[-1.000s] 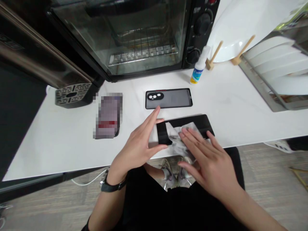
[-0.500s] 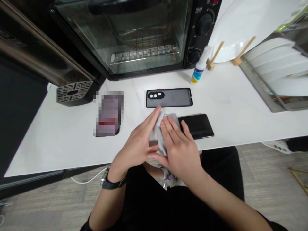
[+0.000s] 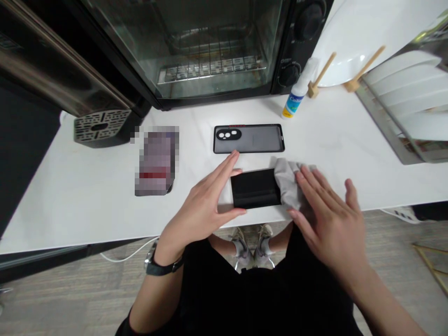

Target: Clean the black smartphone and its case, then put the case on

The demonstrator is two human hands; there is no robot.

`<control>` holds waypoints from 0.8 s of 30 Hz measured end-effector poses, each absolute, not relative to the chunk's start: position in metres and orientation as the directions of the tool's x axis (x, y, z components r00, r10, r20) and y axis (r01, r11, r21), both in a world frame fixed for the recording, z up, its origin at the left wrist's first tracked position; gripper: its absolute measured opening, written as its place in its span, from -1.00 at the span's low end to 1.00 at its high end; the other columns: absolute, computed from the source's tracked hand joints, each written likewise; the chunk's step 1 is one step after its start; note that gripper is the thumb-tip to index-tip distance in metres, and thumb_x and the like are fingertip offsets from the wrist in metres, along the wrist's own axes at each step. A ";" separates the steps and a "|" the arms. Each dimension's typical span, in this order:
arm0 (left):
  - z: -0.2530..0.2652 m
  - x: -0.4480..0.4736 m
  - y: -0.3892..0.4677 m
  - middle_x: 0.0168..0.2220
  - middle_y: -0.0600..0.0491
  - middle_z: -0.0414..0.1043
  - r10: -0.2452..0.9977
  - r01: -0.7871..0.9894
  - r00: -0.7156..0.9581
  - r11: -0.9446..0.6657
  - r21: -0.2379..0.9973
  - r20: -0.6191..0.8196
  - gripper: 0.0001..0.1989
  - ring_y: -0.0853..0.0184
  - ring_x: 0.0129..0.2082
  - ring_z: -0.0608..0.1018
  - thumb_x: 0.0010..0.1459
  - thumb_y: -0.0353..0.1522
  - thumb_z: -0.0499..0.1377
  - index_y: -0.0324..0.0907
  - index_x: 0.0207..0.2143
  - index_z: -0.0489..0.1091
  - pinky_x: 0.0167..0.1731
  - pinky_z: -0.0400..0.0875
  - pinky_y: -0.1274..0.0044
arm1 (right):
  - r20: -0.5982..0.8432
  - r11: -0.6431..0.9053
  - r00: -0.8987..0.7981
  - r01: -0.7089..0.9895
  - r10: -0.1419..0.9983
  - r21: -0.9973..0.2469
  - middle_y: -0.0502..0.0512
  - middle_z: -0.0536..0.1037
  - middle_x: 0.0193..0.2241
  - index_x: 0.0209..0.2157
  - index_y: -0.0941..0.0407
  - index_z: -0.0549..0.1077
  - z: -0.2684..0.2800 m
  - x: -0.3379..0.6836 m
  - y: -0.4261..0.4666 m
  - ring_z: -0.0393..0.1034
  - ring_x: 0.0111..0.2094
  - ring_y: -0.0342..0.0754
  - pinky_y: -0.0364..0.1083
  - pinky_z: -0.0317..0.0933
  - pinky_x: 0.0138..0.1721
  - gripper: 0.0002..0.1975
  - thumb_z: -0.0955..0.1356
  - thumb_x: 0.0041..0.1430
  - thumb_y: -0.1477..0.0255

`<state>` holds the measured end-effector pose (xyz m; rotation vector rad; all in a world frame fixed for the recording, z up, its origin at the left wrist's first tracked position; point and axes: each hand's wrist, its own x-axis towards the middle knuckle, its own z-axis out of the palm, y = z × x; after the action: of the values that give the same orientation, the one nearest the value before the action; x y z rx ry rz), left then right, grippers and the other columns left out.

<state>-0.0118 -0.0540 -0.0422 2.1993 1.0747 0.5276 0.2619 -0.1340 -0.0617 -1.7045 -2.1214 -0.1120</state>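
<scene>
A black phone (image 3: 256,188) lies flat near the counter's front edge. My left hand (image 3: 203,203) braces its left end, the thumb along the near edge and the fingers at the far corner. Under the fingers of my right hand (image 3: 329,219), a crumpled grey cloth (image 3: 289,179) presses on the phone's right end and covers it. Just beyond the phone is a clear phone case (image 3: 261,140) with a black rim and a camera cutout.
A pixelated phone-like item (image 3: 157,161) lies to the left. A spray bottle (image 3: 294,102) stands before the toaster oven (image 3: 217,100). At the right are wooden plate stands (image 3: 353,85) and a dish rack (image 3: 383,130). A drip tray (image 3: 101,128) sits far left.
My right hand has slid the cloth rightward from the phone's left end to its right end, uncovering the black surface. My left hand stays at the left end.
</scene>
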 end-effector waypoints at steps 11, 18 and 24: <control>-0.039 -0.013 -0.055 0.58 -0.02 -0.13 0.804 0.538 0.591 -0.456 0.709 0.069 0.03 0.03 0.43 0.35 0.24 -0.41 0.31 0.12 0.56 -0.24 0.44 0.24 0.19 | 0.421 0.479 -0.326 0.811 0.847 -0.335 0.37 0.37 0.34 0.28 0.36 0.39 -0.063 0.157 -0.131 0.27 0.40 0.12 0.18 -0.37 0.54 -0.09 0.17 0.39 -0.19; -0.042 -0.012 -0.055 0.57 -0.05 -0.10 0.806 0.552 0.586 -0.474 0.686 0.085 0.08 0.04 0.40 0.40 0.22 -0.27 0.41 0.12 0.56 -0.23 0.46 0.21 0.20 | 0.339 0.438 -0.339 0.854 0.878 -0.280 0.25 0.38 0.36 0.40 0.19 0.25 -0.058 0.230 -0.155 0.30 0.38 0.08 0.19 -0.42 0.53 -0.32 0.22 0.50 0.01; -0.044 -0.013 -0.054 0.57 -0.04 -0.09 0.806 0.567 0.586 -0.482 0.668 0.085 0.12 0.05 0.41 0.38 0.20 -0.15 0.44 0.14 0.56 -0.24 0.48 0.15 0.21 | 0.385 0.226 -0.140 0.956 0.912 -0.186 0.33 0.34 0.38 0.43 0.18 0.21 -0.061 0.262 -0.132 0.27 0.39 0.26 0.40 -0.31 0.48 -0.32 0.20 0.51 0.04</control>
<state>-0.0128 -0.0542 -0.0436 2.2219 1.0863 0.5256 0.2615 -0.1322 -0.0611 -1.7216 -2.0917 -0.1432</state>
